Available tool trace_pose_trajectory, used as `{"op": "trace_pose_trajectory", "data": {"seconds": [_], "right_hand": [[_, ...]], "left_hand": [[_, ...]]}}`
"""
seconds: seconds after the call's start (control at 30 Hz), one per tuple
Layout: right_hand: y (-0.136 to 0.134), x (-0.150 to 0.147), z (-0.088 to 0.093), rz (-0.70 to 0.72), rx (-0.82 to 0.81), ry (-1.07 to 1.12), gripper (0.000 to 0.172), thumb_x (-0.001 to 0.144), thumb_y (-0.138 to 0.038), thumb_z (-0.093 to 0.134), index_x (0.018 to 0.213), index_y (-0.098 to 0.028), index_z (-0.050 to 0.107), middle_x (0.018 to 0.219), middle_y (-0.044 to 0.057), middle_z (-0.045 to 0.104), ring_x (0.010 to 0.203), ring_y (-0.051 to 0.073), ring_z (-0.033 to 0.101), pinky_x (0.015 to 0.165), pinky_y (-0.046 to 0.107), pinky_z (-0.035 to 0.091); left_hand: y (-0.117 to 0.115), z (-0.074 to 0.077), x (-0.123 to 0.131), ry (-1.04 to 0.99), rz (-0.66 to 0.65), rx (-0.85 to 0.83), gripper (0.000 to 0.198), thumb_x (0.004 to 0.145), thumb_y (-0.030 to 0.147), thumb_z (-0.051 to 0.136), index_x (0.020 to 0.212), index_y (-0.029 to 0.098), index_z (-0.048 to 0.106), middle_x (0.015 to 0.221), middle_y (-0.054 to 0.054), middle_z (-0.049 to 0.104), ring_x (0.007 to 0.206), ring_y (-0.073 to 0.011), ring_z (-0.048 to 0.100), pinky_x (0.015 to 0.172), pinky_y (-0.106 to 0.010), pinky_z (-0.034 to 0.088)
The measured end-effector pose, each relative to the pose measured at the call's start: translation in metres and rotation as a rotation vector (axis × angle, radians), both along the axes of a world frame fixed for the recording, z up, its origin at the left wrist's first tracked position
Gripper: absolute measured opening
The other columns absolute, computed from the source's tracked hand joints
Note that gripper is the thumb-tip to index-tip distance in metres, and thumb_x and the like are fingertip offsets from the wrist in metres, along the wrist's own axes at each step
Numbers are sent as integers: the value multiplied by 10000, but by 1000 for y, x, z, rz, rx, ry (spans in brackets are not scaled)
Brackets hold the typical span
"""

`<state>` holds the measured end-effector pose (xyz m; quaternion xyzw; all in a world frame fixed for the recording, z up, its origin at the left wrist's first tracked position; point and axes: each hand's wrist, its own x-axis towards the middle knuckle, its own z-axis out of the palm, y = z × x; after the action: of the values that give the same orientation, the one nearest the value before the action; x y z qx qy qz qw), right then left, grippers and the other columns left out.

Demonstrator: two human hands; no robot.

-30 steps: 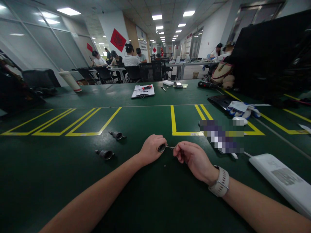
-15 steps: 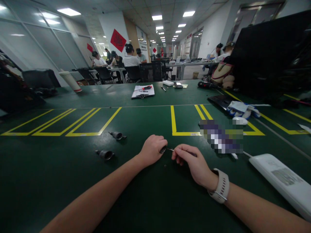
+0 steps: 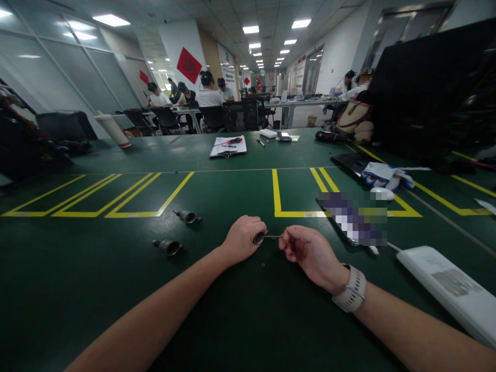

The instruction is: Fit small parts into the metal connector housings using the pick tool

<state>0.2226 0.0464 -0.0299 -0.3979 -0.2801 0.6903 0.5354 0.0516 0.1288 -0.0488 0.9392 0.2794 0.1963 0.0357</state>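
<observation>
My left hand (image 3: pixel 243 238) is closed around a dark, cup-shaped metal part (image 3: pixel 259 237), its round mouth turned to the right. From my right hand (image 3: pixel 304 251), a thin metal rod (image 3: pixel 273 236) reaches left into or against that mouth; the contact point is too small to tell. The fingers of my right hand pinch the rod's other end, and they hide any handle. Just below the hands lies a tiny ring-like piece (image 3: pixel 263 265) on the green table (image 3: pixel 217 310). Two similar metal cups, one farther back (image 3: pixel 188 217) and one nearer (image 3: pixel 168 247), lie on their sides to the left.
Right of my hands are a blurred-out phone-like object (image 3: pixel 349 219) and a white power strip or adapter (image 3: pixel 445 289). Beyond lie gloves (image 3: pixel 383 174), a white mouse (image 3: pixel 382 194) and a clipboard with a screwdriver (image 3: pixel 228 146). Yellow tape (image 3: pixel 276 191) marks the table.
My right hand has turned over, palm side more visible, and shifted slightly right. More of the rod shows between the hands. My left hand stays in place with the cup.
</observation>
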Motion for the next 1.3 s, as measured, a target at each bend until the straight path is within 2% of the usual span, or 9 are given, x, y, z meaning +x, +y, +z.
{"op": "trace_pose_trajectory", "data": {"seconds": [0.33, 0.6, 0.77, 1.03, 1.13, 1.3], "right_hand": [[-1, 1, -5, -44, 38, -88, 165, 675, -247, 534, 538, -157, 516, 474, -14, 518, 397, 71, 379, 390, 203, 211], [-4, -4, -2, -98, 51, -172, 201, 659, -283, 534, 501, -170, 485, 422, -38, 453, 378, 65, 331, 381, 211, 160], [-6, -7, -4, -90, 72, -248, 209, 695, -263, 555, 516, -159, 521, 448, -34, 479, 400, 64, 359, 386, 199, 185], [-6, -5, -7, -136, 120, -262, 226, 736, -290, 545, 551, -165, 514, 490, -32, 482, 424, 68, 368, 397, 203, 214], [-5, -5, -7, -189, 129, -262, 216, 726, -302, 531, 557, -171, 501, 494, -34, 470, 425, 70, 362, 398, 207, 209], [-5, -5, -8, -254, 145, -314, 216, 727, -313, 518, 560, -179, 492, 500, -34, 460, 434, 83, 361, 400, 219, 222]], "left_hand": [[-1, 1, 1, -13, 32, -15, 112, 814, 129, 500, 722, 159, 557, 689, -7, 565, 658, -138, 517, 640, -272, 376], [1, -1, 0, -87, 82, -52, 108, 812, 175, 524, 705, 171, 532, 682, 2, 556, 653, -137, 519, 634, -275, 389], [0, -2, 0, -195, 96, -77, 167, 824, 230, 519, 669, 171, 505, 667, 8, 546, 620, -122, 504, 599, -258, 387], [-1, 0, 0, -127, 58, -88, 133, 822, 224, 521, 701, 169, 515, 681, 10, 550, 630, -121, 506, 611, -258, 396], [0, 0, 1, -114, 95, -100, 127, 816, 225, 527, 701, 170, 519, 689, 8, 554, 644, -127, 514, 617, -261, 402], [2, 0, 2, -102, 243, -150, 112, 789, 239, 549, 700, 173, 529, 692, 4, 558, 632, -140, 519, 572, -264, 398]]}}
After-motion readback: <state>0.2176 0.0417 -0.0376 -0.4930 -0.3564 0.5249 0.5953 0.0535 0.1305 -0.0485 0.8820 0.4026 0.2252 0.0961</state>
